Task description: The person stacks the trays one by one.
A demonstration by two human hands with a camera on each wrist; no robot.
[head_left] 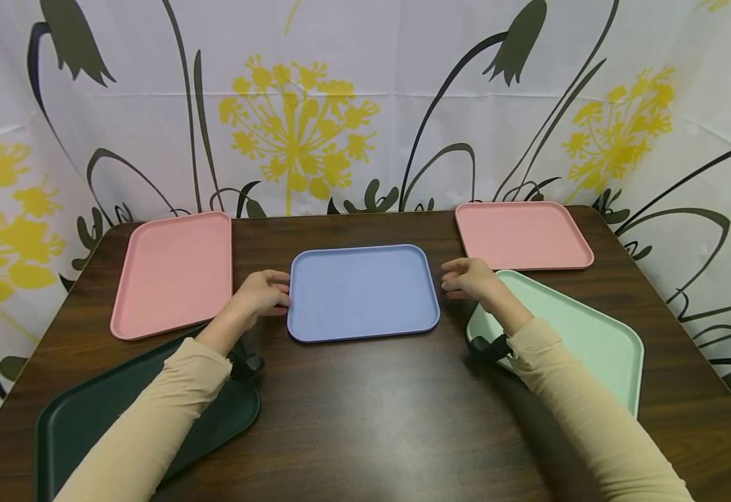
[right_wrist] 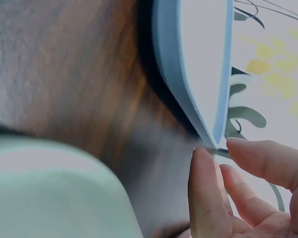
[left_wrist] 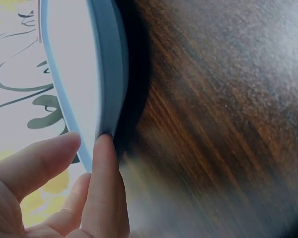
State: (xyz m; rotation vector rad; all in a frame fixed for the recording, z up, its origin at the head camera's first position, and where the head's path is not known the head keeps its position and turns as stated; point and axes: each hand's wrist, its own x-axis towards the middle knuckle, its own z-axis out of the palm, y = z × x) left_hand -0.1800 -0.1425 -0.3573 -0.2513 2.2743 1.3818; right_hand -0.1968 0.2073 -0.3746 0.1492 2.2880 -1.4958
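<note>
A blue rectangular tray [head_left: 363, 293] lies flat on the table between the two hands. At its left edge is my left hand [head_left: 261, 293], fingers fairly straight; in the left wrist view a fingertip [left_wrist: 105, 141] meets the rim of the tray [left_wrist: 111, 64], while the thumb stays off to the side. Beyond the right edge, my right hand [head_left: 469, 280] has a small gap between it and the tray in the head view. The right wrist view puts its thumb and fingers [right_wrist: 203, 171] near the tray's end [right_wrist: 170, 54], with nothing held between them.
Pink trays lie at the back left [head_left: 177, 272] and back right [head_left: 524, 237]. A dark green tray [head_left: 89, 411] sits under the left forearm, and a mint green tray [head_left: 591, 335] under the right. Behind the wooden table [head_left: 365, 418] hangs a flower-patterned curtain [head_left: 365, 139].
</note>
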